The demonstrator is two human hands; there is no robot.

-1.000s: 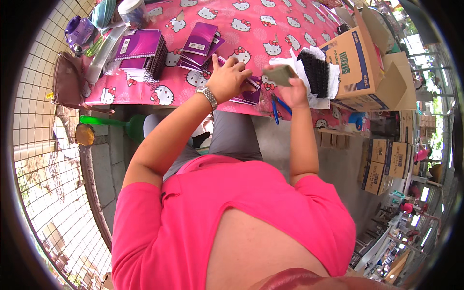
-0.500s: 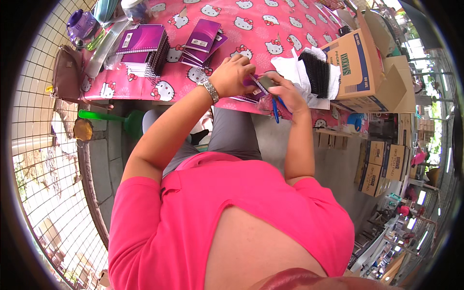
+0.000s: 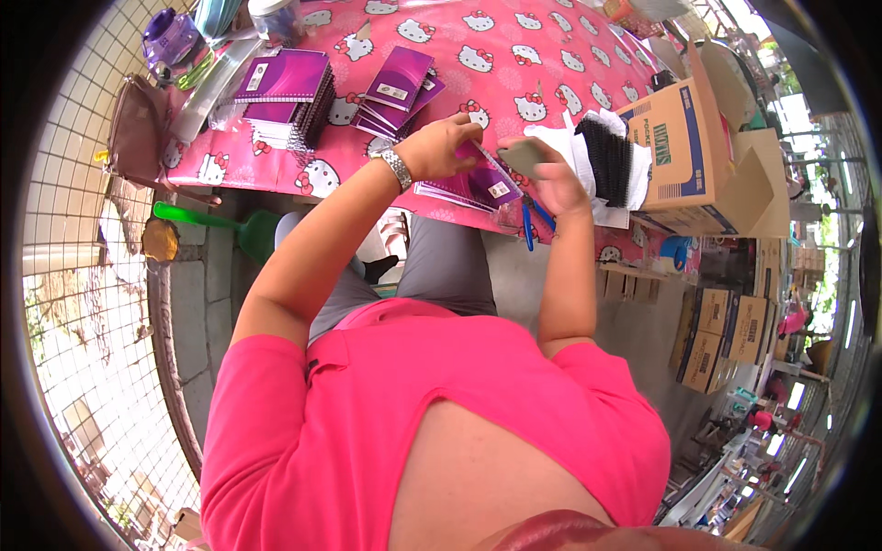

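Note:
My left hand [image 3: 443, 149] pinches the upper left part of a purple spiral notebook [image 3: 499, 190], which lies tilted near the table's front edge. More purple notebooks [image 3: 447, 195] lie under it. In my right hand [image 3: 562, 184], just right of the notebook, is a flat grey-green piece [image 3: 521, 158]; its kind is unclear. A tool with blue handles [image 3: 527, 227] hangs below that palm; its head is hidden, and I cannot tell whether the hand grips it. Beyond my left hand sits a fanned pile of purple notebooks [image 3: 395, 81].
A taller stack of spiral notebooks [image 3: 283, 78] stands at the left. To the right, black spiral bindings [image 3: 606, 161] rest on white paper beside an open cardboard box [image 3: 678, 138]. A brown pouch [image 3: 138, 129] and a purple container [image 3: 170, 37] are at the far left.
My right hand has drawn a little away from the notebook with the grey-green piece, so more of the purple cover shows. My left hand stays at the notebook. The whole view has shifted slightly.

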